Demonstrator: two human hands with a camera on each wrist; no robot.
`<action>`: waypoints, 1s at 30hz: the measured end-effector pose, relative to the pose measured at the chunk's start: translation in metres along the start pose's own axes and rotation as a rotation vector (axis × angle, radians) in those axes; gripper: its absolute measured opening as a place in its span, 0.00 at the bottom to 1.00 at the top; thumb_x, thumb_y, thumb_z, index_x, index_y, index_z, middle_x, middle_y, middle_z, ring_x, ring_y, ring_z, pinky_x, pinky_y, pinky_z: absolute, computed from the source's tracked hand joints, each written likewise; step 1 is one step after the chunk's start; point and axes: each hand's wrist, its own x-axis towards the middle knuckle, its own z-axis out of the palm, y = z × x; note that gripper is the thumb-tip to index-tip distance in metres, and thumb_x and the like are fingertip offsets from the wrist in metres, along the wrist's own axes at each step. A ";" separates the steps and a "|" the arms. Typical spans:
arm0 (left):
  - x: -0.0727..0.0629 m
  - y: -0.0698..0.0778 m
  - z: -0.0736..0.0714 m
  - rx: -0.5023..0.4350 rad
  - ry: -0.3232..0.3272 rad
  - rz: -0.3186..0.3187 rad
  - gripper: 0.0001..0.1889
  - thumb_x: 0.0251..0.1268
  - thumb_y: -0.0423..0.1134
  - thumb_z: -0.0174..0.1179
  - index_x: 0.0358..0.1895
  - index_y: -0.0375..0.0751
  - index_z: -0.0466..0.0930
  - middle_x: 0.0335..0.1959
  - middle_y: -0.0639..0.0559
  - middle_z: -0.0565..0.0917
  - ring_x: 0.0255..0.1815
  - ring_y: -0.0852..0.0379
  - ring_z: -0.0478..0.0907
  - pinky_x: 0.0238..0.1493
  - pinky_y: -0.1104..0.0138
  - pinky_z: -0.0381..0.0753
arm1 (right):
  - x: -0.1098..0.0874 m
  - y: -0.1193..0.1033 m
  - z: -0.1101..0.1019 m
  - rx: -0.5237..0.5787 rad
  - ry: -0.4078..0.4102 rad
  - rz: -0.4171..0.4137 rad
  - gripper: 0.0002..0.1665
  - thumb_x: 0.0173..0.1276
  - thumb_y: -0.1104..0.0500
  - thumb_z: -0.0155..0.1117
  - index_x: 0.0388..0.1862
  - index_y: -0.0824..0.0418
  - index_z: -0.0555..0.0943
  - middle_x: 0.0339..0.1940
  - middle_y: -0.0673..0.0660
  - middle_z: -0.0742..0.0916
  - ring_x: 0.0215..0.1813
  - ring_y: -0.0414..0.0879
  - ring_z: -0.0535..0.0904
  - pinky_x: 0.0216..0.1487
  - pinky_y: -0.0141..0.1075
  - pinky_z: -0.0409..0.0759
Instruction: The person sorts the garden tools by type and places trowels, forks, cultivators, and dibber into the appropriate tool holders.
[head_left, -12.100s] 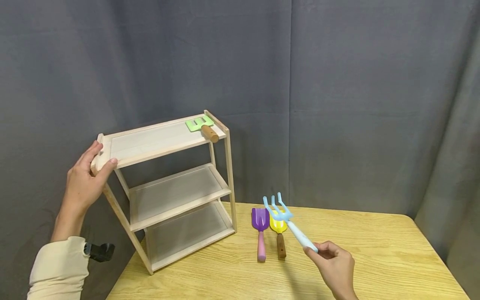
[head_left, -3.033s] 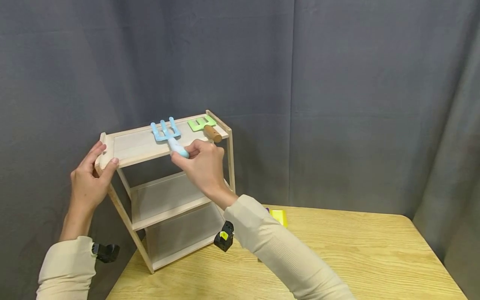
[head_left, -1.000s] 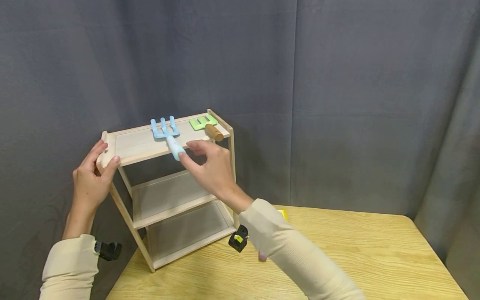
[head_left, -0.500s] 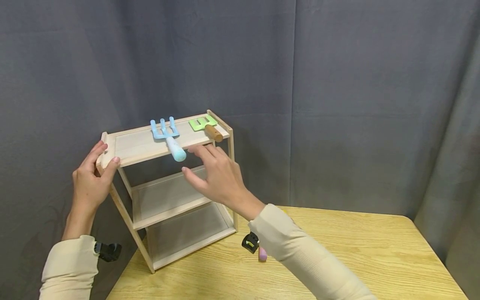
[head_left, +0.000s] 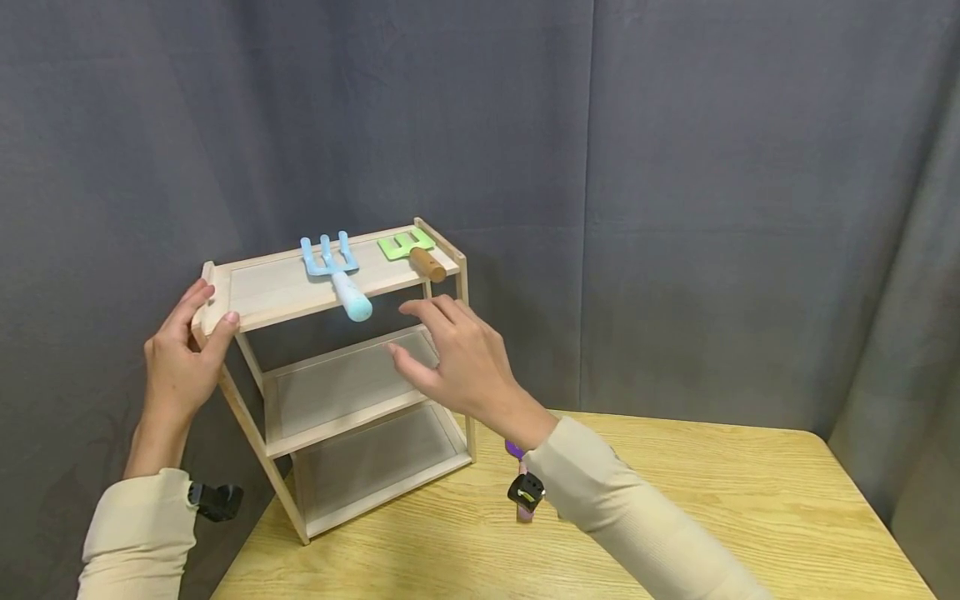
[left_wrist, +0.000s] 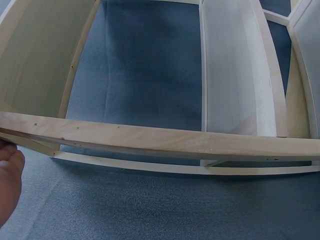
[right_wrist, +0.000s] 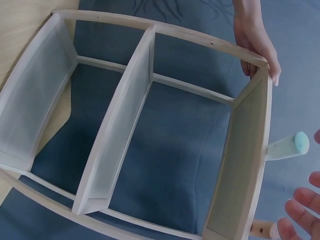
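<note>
My left hand grips the top left corner of a three-tier wooden shelf, thumb at the front edge and fingers over the side. On the top tier lies a light blue hand fork, tines to the back, its pale handle jutting past the front edge. To its right lies a green hand fork with a brown wooden handle. My right hand hangs in front of the shelf, below and right of the blue handle, fingers spread and holding nothing. The right wrist view shows the blue fork's handle end apart from the fingertips.
A purple trowel with a pink handle lies on the wooden table, partly hidden by my right wrist camera and sleeve. Grey curtains hang behind and at the right. The shelf stands on the table's left part.
My right hand carried the blue fork from over the table onto the top tier, let go, and drew back to the right. The left hand has kept its hold on the shelf.
</note>
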 end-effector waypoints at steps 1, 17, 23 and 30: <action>0.000 0.000 0.000 -0.003 0.001 0.002 0.25 0.65 0.39 0.61 0.64 0.35 0.74 0.67 0.47 0.72 0.66 0.51 0.68 0.55 0.80 0.63 | -0.001 0.001 -0.001 0.004 0.000 0.003 0.22 0.62 0.46 0.62 0.51 0.55 0.80 0.43 0.49 0.83 0.41 0.42 0.78 0.27 0.32 0.74; -0.001 -0.002 -0.003 -0.006 -0.006 -0.004 0.25 0.66 0.39 0.61 0.65 0.36 0.73 0.68 0.47 0.71 0.68 0.52 0.66 0.60 0.76 0.63 | -0.017 0.008 -0.019 -0.004 0.013 0.012 0.24 0.62 0.47 0.63 0.53 0.58 0.80 0.45 0.51 0.84 0.44 0.46 0.78 0.37 0.38 0.76; -0.001 -0.001 -0.003 -0.005 -0.010 -0.002 0.25 0.66 0.39 0.61 0.65 0.35 0.73 0.68 0.47 0.71 0.68 0.52 0.66 0.59 0.76 0.63 | -0.025 0.012 -0.026 0.021 0.010 0.037 0.24 0.62 0.48 0.63 0.53 0.58 0.80 0.45 0.51 0.84 0.45 0.45 0.78 0.39 0.39 0.75; -0.002 0.000 -0.003 -0.010 -0.002 0.000 0.25 0.65 0.39 0.61 0.65 0.35 0.73 0.68 0.47 0.71 0.68 0.52 0.66 0.58 0.77 0.63 | -0.035 0.018 -0.033 0.048 0.009 0.058 0.24 0.61 0.50 0.65 0.54 0.60 0.80 0.48 0.52 0.84 0.49 0.45 0.78 0.45 0.41 0.76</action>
